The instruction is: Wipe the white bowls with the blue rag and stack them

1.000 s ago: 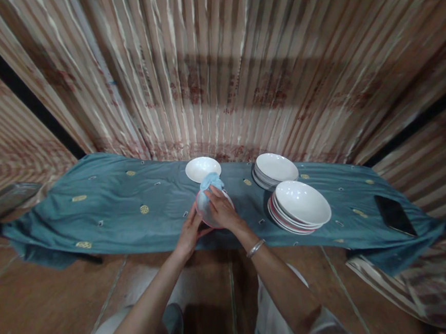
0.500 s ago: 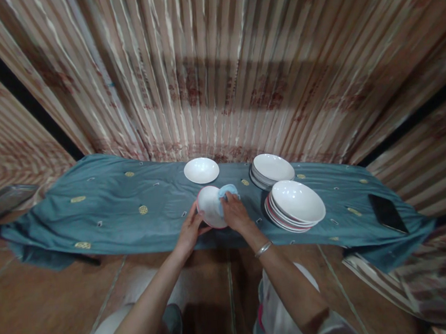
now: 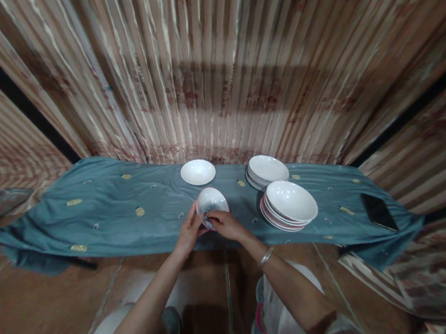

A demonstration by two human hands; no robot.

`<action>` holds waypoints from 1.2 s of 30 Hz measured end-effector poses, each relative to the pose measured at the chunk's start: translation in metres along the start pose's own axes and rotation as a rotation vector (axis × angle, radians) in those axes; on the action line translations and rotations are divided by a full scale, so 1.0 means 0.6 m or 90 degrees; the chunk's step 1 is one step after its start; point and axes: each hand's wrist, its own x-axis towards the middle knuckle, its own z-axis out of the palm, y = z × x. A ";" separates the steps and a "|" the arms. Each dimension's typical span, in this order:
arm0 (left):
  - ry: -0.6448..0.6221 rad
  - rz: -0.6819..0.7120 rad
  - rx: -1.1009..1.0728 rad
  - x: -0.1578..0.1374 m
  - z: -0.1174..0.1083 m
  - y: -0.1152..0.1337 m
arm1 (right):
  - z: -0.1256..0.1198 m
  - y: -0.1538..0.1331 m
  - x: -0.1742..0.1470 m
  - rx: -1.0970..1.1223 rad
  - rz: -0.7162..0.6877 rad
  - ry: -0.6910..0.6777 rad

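Observation:
A white bowl with a red rim (image 3: 215,199) is tilted toward me above the near side of the table. My left hand (image 3: 190,228) grips its left edge, thumb at the rim. My right hand (image 3: 223,223) reaches into the lower part of the bowl, its fingers pressed on a blue cloth (image 3: 209,221) that is mostly hidden under them. Just behind lies a white shallow dish (image 3: 197,172). To the right stand a stack of white bowls (image 3: 292,201), some red-rimmed, and a stack of white plates (image 3: 268,168).
A teal patterned cloth (image 3: 110,212) covers the narrow table. A black phone (image 3: 379,211) lies near the right end. Striped curtains (image 3: 208,75) hang close behind the table, and dark posts (image 3: 20,95) slant at both sides.
My right hand has moved with the cloth from the bowl's right rim down and left into its lower inside. The bowl has turned slightly in my left hand. The view has shifted a little.

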 end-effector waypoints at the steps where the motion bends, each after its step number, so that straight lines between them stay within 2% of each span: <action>1: -0.003 0.000 0.004 0.000 0.000 0.000 | 0.003 0.000 0.003 0.034 -0.005 0.010; 7: -0.013 0.007 0.000 -0.006 0.004 0.003 | 0.020 0.005 0.020 0.097 0.002 0.075; 14: -0.010 0.004 0.012 -0.014 0.008 0.008 | 0.024 0.022 0.037 0.001 0.035 0.090; 20: -0.029 0.009 0.049 -0.020 0.010 0.014 | -0.007 0.003 0.021 -0.261 0.044 0.046; 24: -0.055 0.022 0.060 -0.021 0.010 0.014 | -0.023 -0.010 0.011 -0.390 0.109 -0.007; 29: -0.043 0.018 0.068 -0.013 0.005 0.005 | -0.032 -0.019 0.003 -0.425 0.135 -0.059; 36: -0.057 0.025 0.066 -0.005 -0.002 0.000 | -0.042 -0.031 -0.005 -0.363 0.130 -0.125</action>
